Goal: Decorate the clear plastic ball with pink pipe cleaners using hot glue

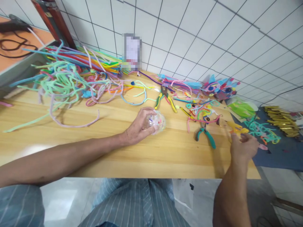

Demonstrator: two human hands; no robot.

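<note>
My left hand (139, 126) is closed around a clear, roundish plastic container (161, 122) low over the table. Small coloured bits show through its wall; I cannot tell what they are. Out at the right end of the table, my right hand (245, 146) grips a yellow-orange tool (238, 127) that looks like a small glue gun, its front end pointing left. Teal-handled pliers (206, 135) lie between the two hands. Just beyond the container are pliers with yellow-green handles (164, 96), and a yellow craft knife (187, 113) rests to their right.
Tangled pipe cleaners (62, 78) cover the table's left back. Bundled pipe cleaners (181, 83) and loose scraps (203, 108) lie along the tiled wall (189, 41). A finished-looking fuzzy figure (220, 86), a green packet (242, 107) and gold strips (280, 119) are at the right.
</note>
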